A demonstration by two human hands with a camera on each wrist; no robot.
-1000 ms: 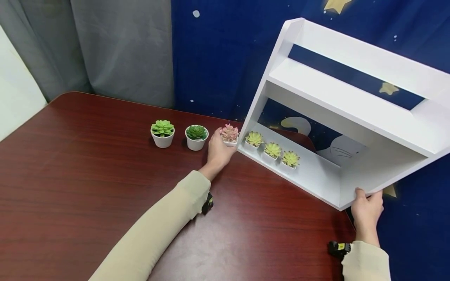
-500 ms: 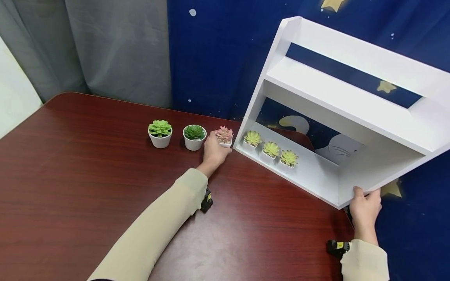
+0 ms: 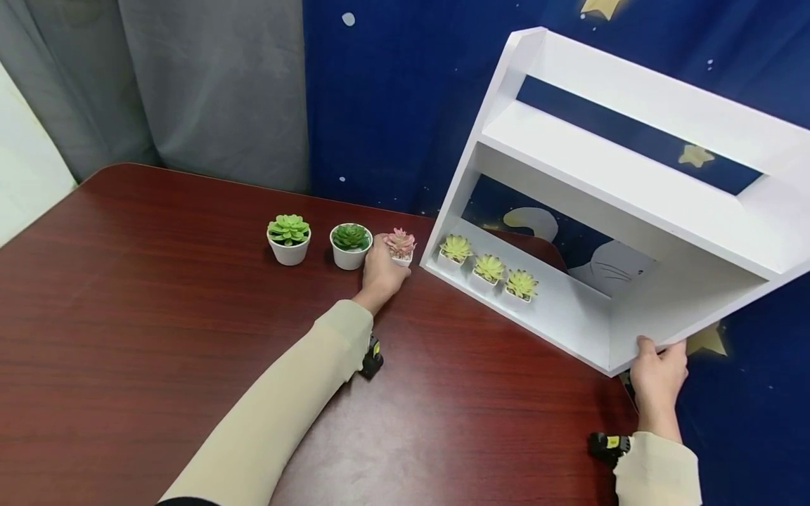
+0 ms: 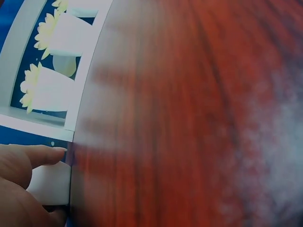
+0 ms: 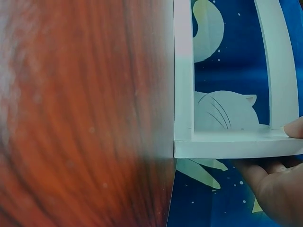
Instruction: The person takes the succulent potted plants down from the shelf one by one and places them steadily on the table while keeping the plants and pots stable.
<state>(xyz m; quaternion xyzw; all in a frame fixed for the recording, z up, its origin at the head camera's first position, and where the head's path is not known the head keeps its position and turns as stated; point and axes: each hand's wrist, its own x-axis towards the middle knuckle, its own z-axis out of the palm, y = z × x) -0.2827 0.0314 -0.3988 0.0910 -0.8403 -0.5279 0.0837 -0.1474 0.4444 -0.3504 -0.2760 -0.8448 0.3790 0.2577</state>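
Observation:
In the head view my left hand (image 3: 383, 273) grips the white pot of a pink succulent (image 3: 400, 243), which stands on the table just left of a white shelf (image 3: 550, 329). The left wrist view shows thumb and finger on either side of that pot (image 4: 51, 184). My right hand (image 3: 659, 376) holds the shelf's right side panel near the bottom, with the thumb on the inner face and the fingers underneath, as the right wrist view shows. Along the left of the lower shelf board sit three yellow-green succulents (image 3: 489, 270) in white pots.
Left of my left hand stand a dark green succulent (image 3: 350, 242) and a bright green succulent (image 3: 289, 235) in round white pots. The reddish-brown table (image 3: 158, 337) ends at a dark blue curtain (image 3: 405, 105) and a grey curtain (image 3: 221, 98).
My left hand has moved slightly left with the pink succulent, so a gap now shows between its pot and the shelf. The right hand keeps its hold on the shelf.

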